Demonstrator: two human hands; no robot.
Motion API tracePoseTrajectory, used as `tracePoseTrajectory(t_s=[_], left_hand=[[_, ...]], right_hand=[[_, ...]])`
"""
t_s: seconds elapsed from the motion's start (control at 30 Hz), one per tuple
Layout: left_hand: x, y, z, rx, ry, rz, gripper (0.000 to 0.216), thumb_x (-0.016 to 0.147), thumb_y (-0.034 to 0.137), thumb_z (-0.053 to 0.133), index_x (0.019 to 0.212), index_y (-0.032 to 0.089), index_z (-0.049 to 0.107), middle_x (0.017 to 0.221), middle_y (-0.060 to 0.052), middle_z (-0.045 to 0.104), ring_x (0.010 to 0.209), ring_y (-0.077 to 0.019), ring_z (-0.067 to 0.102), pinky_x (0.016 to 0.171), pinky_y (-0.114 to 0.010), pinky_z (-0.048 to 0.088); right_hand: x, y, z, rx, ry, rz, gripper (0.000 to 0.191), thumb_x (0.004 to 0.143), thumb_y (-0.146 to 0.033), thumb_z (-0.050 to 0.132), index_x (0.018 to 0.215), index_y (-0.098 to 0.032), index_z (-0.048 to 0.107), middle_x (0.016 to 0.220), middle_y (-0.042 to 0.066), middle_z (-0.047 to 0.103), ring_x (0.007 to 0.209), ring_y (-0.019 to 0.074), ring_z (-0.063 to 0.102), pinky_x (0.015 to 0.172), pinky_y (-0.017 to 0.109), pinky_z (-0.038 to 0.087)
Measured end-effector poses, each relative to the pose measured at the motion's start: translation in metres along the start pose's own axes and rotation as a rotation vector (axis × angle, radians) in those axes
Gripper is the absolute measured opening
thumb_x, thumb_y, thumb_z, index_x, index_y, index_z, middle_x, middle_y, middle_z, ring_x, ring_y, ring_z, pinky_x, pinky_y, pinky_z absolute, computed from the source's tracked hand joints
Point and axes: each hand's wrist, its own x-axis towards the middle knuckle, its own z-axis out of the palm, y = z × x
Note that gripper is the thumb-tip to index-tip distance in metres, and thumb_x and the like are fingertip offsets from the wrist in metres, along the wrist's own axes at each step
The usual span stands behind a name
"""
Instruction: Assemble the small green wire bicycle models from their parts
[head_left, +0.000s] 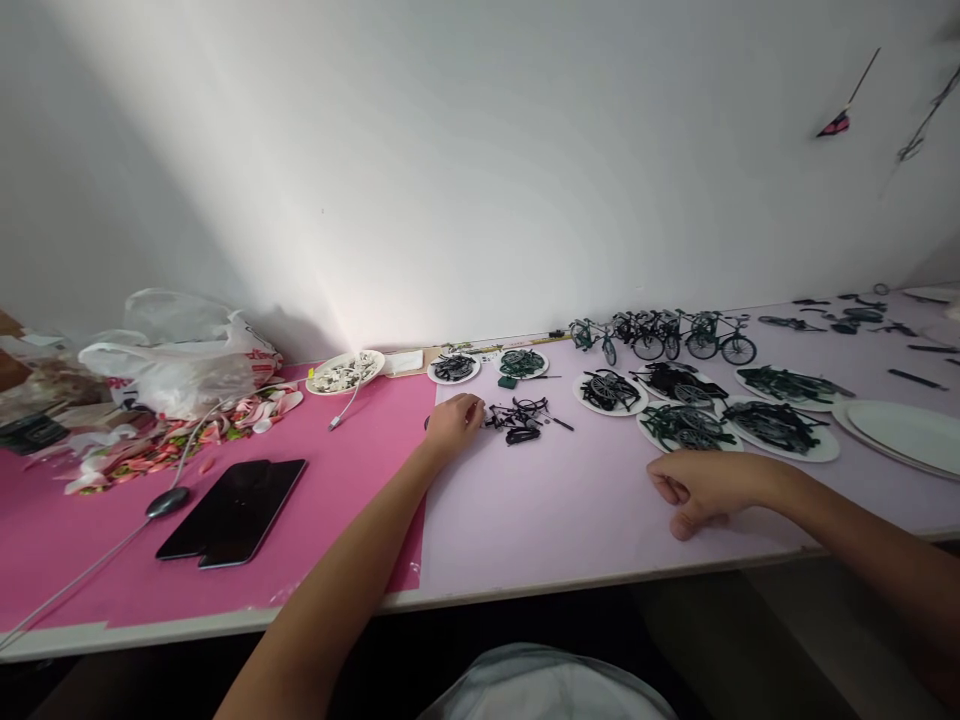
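Note:
My left hand (454, 425) lies palm down at the seam between the pink and pale table covers, its fingers bent together. A little of a dark object shows at its left side; what the fingers hold, if anything, is hidden. Just right of it is a loose group of black plastic model-bicycle parts (523, 412), with a small dark rod (562, 425) beside them. My right hand (701, 490) rests on the pale cover, loosely bent, thumb apart from the forefinger and nothing visible between them. It is just in front of a plate of green and grey bicycle parts (686, 428).
Assembled model bicycles (667, 335) stand along the wall. Several plates of parts (784, 428) lie at right, near stacked white plates (907, 435). On the left are a phone-like black device (232, 512), a cable (90, 575), a plastic bag (180, 360) and a plate of white pieces (346, 372).

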Motion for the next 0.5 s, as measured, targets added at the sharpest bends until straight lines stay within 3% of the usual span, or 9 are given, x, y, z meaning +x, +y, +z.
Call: tracePoseTrajectory(t_s=[0.13,0.5], left_hand=[[0.001,-0.002,0.003,0.008,0.004,0.012,0.033,0.101,0.035,0.042,0.084,0.020,0.066,0.083,-0.006,0.068,0.072,-0.0176,0.058,0.063,-0.029,0.035],[0.001,0.003,0.004,0.041,-0.024,0.024,0.031,0.100,0.031,0.043,0.082,0.020,0.064,0.087,-0.006,0.070,0.074,-0.0174,0.060,0.064,-0.028,0.035]], right_hand=[[-0.001,-0.004,-0.002,0.111,-0.097,-0.016,0.039,0.061,-0.029,0.076,0.078,-0.025,0.041,0.056,-0.008,0.054,0.047,0.0150,0.054,0.050,0.026,0.033],[0.000,-0.019,0.001,-0.057,-0.122,0.046,0.032,0.068,-0.015,0.063,0.084,-0.026,0.037,0.043,-0.009,0.054,0.046,0.0163,0.055,0.052,0.024,0.030]])
